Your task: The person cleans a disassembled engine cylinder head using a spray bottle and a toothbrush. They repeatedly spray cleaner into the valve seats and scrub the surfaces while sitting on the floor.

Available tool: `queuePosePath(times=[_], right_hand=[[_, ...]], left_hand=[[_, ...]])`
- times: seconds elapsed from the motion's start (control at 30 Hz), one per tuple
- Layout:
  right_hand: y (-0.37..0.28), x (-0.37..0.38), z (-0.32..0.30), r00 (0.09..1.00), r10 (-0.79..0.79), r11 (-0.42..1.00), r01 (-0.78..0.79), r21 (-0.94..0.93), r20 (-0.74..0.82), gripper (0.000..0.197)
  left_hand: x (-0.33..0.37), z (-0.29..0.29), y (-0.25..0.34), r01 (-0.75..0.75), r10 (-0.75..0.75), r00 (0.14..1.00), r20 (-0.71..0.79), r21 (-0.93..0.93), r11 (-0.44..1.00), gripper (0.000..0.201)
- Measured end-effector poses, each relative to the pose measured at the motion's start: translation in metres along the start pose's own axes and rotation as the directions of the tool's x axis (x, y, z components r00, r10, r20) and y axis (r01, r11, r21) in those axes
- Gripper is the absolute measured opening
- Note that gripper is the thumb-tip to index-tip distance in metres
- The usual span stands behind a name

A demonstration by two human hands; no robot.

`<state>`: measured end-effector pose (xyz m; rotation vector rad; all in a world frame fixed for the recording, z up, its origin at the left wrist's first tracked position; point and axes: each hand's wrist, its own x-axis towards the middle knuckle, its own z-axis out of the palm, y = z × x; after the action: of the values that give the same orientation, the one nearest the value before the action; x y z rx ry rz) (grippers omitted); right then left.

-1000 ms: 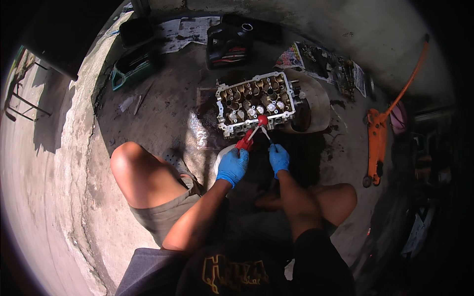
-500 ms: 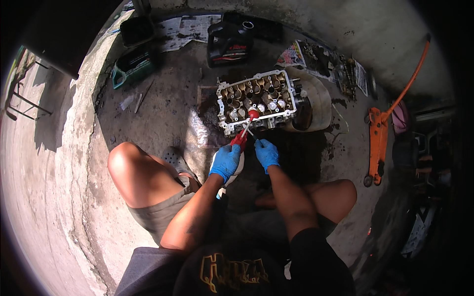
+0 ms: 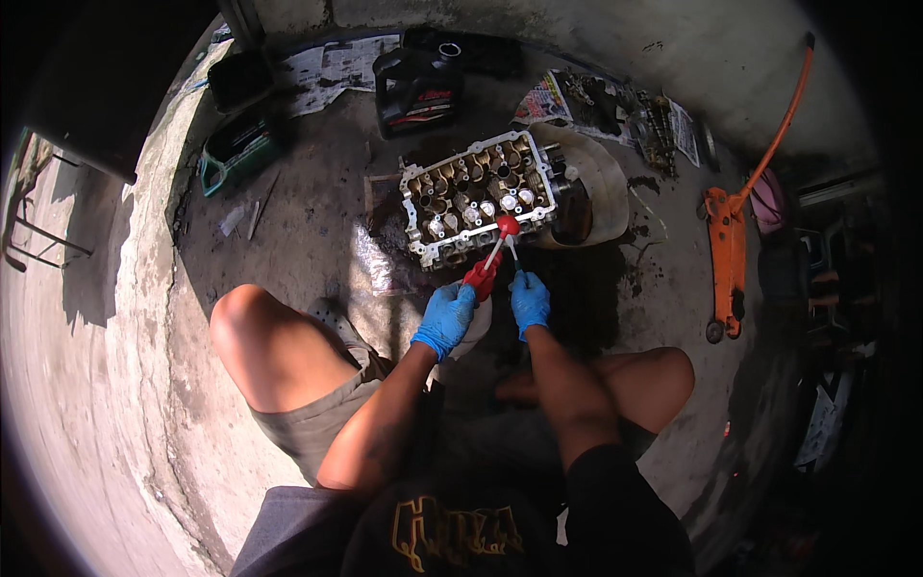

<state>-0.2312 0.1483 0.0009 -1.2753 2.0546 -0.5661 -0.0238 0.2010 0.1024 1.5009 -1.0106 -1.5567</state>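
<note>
My left hand [image 3: 445, 320], in a blue glove, is closed around a tool with a red handle, a pale shaft and a round red head [image 3: 507, 226]. In my right hand [image 3: 530, 303], also gloved, is a slim tool with a dark handle and pale tip [image 3: 514, 258]; its exact kind is unclear. The slim tool's tip is close to the underside of the red head; whether they touch cannot be made out. Just beyond both tools lies a metal engine cylinder head [image 3: 468, 229], its open side up, with the red head over its near edge.
Beyond the cylinder head stands a black oil jug [image 3: 416, 93]; a green cut-open jug [image 3: 231, 154] lies farther left. Newspaper [image 3: 361, 62] and greasy metal parts [image 3: 654, 135] lie along the wall. An orange floor jack [image 3: 726, 255] is at right. A pale container [image 3: 604, 192] adjoins the cylinder head.
The red head and my left hand have moved slightly right. My right hand has shifted right, and its tool now points up more steeply. The surroundings have shifted left and upward in view.
</note>
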Motion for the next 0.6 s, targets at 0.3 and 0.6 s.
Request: queuePosePath(times=[0.3,0.6], right_hand=[[0.019,0.008,0.003,0.997,0.047,0.997,-0.051,-0.065,-0.065,0.034],[0.008,0.006,0.020,0.997,0.030,0.994,-0.037,0.100,0.074,0.036]], left_hand=[[0.002,-0.006,-0.016,0.076,-0.064,0.996,-0.069,0.190,0.979,0.051],[0.009,-0.010,-0.025,0.171,-0.134,0.980,-0.150,0.276,0.946,0.056]])
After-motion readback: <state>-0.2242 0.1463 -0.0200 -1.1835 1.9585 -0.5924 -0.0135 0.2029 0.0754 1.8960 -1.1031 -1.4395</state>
